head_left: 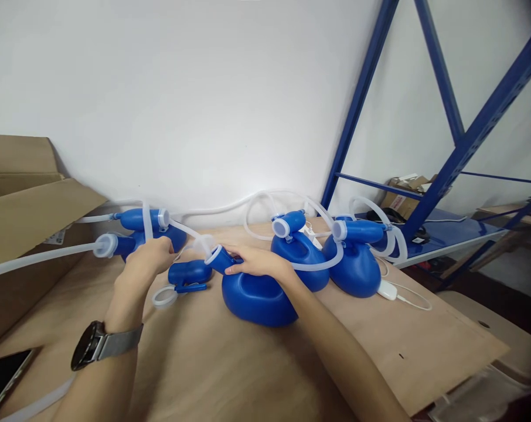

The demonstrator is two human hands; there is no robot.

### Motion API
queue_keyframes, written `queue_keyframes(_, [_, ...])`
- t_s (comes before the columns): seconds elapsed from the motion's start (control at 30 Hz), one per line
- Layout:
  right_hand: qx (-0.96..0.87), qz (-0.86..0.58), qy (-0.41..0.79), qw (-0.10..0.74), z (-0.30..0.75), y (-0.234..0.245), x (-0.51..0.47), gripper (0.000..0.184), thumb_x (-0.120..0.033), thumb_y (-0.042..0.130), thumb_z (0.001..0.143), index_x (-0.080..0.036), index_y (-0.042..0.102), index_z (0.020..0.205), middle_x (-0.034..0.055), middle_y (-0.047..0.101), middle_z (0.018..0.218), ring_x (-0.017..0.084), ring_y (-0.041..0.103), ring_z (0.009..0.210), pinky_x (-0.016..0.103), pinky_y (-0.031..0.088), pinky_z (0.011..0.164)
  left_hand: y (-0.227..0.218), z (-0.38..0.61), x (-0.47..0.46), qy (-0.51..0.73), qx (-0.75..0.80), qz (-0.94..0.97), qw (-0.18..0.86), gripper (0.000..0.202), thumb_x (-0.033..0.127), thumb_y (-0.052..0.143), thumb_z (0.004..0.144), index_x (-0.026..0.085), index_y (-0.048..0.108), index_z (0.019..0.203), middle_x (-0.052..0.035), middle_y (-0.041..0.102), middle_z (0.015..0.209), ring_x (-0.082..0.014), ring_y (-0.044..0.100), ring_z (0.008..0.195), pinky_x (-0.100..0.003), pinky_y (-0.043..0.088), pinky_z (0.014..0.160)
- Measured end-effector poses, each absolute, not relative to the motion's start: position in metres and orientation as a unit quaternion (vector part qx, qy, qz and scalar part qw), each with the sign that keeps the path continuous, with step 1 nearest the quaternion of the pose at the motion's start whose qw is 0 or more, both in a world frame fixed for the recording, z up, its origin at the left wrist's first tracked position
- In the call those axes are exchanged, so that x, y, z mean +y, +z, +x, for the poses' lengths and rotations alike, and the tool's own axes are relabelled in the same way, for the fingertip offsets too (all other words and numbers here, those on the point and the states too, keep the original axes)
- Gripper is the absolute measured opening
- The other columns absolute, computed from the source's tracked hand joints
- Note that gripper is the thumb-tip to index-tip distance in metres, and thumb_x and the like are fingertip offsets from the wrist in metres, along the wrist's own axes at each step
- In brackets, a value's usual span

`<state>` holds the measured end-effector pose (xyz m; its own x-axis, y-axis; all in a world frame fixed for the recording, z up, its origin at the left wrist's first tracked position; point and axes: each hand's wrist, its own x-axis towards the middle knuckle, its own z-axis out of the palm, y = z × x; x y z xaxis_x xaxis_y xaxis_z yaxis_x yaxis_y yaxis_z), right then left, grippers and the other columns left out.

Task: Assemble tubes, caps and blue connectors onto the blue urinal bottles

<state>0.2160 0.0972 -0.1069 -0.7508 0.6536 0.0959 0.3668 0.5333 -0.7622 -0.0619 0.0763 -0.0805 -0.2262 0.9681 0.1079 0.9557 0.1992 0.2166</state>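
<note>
My right hand (254, 259) grips the neck of a blue urinal bottle (261, 302), which stands on the brown table with its open mouth tilted up to the left. A translucent hose (146, 220) rises from my left hand (153, 256), whose fingers are closed around it; its lower part is hidden. Between my hands lie a small blue cylindrical part (190, 271) and a white ring-shaped lid (164, 296) with a blue handle. Behind my left hand is another blue bottle (175, 237), partly hidden. Two more blue bottles with hoses, a middle one (307, 258) and a right one (353, 269), stand beyond.
An open cardboard box (32, 199) stands at the left, with a phone (6, 375) at the near left edge. A white charger (387, 290) and its cable lie beside the right bottle. Blue metal shelving (456, 161) rises at the right, near a stool (489, 328).
</note>
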Motion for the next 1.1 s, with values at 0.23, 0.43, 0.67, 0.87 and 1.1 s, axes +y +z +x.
queue_keyframes(0.23, [-0.869,-0.299,0.349,0.183,0.219,-0.106,0.096,0.074,-0.031,0.075,0.09,-0.026,0.046,0.158,0.0097,0.058,0.154,0.029,0.06,0.137,0.044,0.046,0.114,-0.044,-0.019,0.046,0.208,0.586,0.772,0.132,0.037,0.057,0.052,0.085,0.024,0.069,0.085,-0.0052,0.076,0.082,-0.0272,0.069,0.079,-0.035,0.051,0.071])
queue_keyframes(0.43, [-0.894,-0.33,0.257,0.162,0.219,-0.105,0.093,0.074,-0.042,0.075,0.091,-0.024,0.047,0.157,0.0125,0.069,0.139,0.033,0.067,0.121,0.045,0.051,0.103,-0.061,0.006,0.058,0.228,0.531,0.786,0.222,0.028,0.05,0.066,0.076,0.023,0.062,0.078,-0.0029,0.07,0.074,-0.0237,0.065,0.073,-0.034,0.049,0.068])
queue_keyframes(0.67, [-0.906,-0.308,0.235,0.169,0.218,-0.103,0.091,0.064,-0.043,0.073,0.092,-0.022,0.054,0.15,0.0111,0.071,0.129,0.029,0.068,0.111,0.039,0.052,0.096,-0.077,-0.006,0.068,0.27,0.455,0.764,0.37,0.033,0.048,0.07,0.079,0.024,0.052,0.091,0.0029,0.057,0.079,-0.0172,0.055,0.075,-0.029,0.046,0.069])
queue_keyframes(0.87, [-0.915,-0.279,0.223,0.188,0.217,-0.102,0.094,0.04,-0.039,0.075,0.091,-0.021,0.066,0.126,0.0034,0.07,0.098,0.022,0.063,0.085,0.032,0.049,0.078,-0.078,-0.008,0.068,0.249,0.433,0.779,0.379,0.033,0.05,0.066,0.083,0.025,0.046,0.089,0.0056,0.045,0.077,-0.0146,0.044,0.07,-0.027,0.04,0.065])
queue_keyframes(1.1, [-0.915,-0.264,0.247,0.181,0.217,-0.101,0.093,0.042,-0.037,0.077,0.09,-0.02,0.065,0.127,0.0019,0.069,0.094,0.02,0.062,0.082,0.03,0.047,0.079,-0.075,-0.015,0.069,0.235,0.418,0.771,0.419,0.038,0.05,0.069,0.084,0.024,0.042,0.085,0.0059,0.042,0.075,-0.0131,0.04,0.07,-0.025,0.038,0.063])
